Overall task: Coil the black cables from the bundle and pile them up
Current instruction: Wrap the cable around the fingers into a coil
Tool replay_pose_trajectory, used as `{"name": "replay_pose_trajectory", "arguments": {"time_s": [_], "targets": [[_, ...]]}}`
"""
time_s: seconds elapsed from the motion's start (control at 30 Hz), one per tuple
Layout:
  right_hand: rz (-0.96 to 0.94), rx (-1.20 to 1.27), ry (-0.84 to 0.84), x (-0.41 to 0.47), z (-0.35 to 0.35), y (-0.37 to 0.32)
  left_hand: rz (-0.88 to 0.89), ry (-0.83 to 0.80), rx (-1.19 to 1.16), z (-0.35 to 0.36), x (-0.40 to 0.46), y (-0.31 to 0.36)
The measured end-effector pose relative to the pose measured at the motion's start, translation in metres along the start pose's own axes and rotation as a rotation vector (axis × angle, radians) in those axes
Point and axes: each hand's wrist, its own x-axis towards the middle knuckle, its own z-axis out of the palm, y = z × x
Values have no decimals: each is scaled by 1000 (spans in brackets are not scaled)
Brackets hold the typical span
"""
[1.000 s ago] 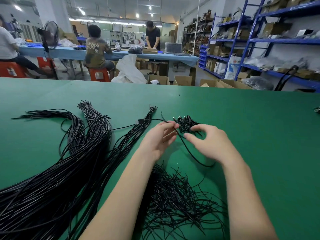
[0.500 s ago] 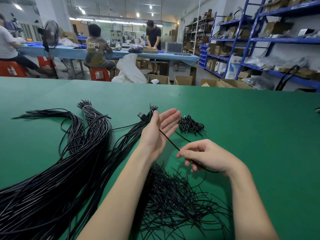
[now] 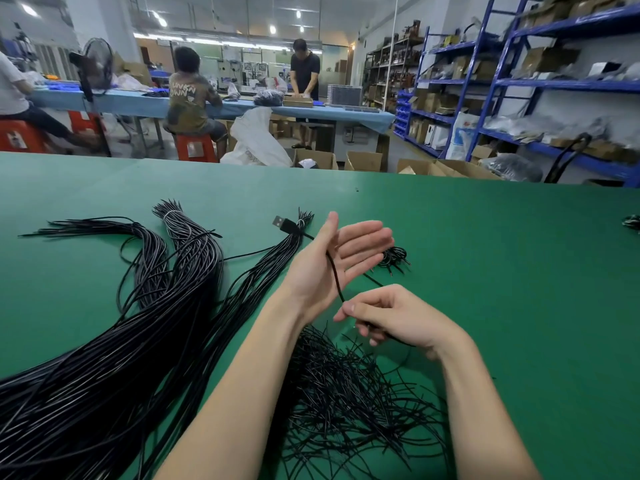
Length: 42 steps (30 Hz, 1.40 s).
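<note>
A big bundle of long black cables fans across the left of the green table. My left hand is raised palm up with straight fingers. One black cable runs over that palm through the crook of the thumb, and its USB plug sticks out to the left. My right hand sits nearer to me, fingers curled, pinching the same cable just below the left palm. A small dark pile of cables lies behind the left fingertips, partly hidden.
A tangle of thin black wire ties lies between my forearms. Beyond the table's far edge are cardboard boxes, blue shelving at the right, and people working at a blue table.
My left hand has lifted from the small pile and turned palm up with fingers spread straight. My right hand has drawn back toward me, pulling the cable across the left palm.
</note>
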Motion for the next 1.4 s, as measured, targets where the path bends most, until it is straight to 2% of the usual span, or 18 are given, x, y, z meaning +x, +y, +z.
{"name": "replay_pose_trajectory", "arguments": {"time_s": [0.17,0.27,0.33,0.43,0.53,0.6,0.73,0.83,0.93,1.03,1.07,1.2,1.4], "targets": [[19,21,-44,2,-4,5,-41,-50,-52,-2,0,3],[101,-68,16,5,-5,10,-142,-124,38,-5,-5,5],[121,-252,75,11,-14,8,-240,-158,177,-8,-8,7],[113,-656,-15,29,-38,-15,-397,-178,354,-11,-12,9],[247,-796,-121,41,-59,-51,-575,-237,482,-14,-14,8],[251,-897,-99,48,-67,-74,-640,-212,562,-15,-13,5],[117,-1078,51,60,-58,-109,-588,-112,720,-13,-8,-1],[45,-1160,166,60,-40,-118,-504,-27,728,-20,-6,-2],[9,-1051,227,51,-28,-119,-385,98,696,-24,-6,1],[10,-575,120,40,-18,-104,-167,370,754,-29,0,1],[19,-429,62,36,-15,-95,-118,376,716,-30,2,1],[-4,-240,-53,27,-18,-54,-30,239,382,-31,4,2],[-6,-249,-128,33,-17,-20,-16,73,101,-29,0,7]]}}
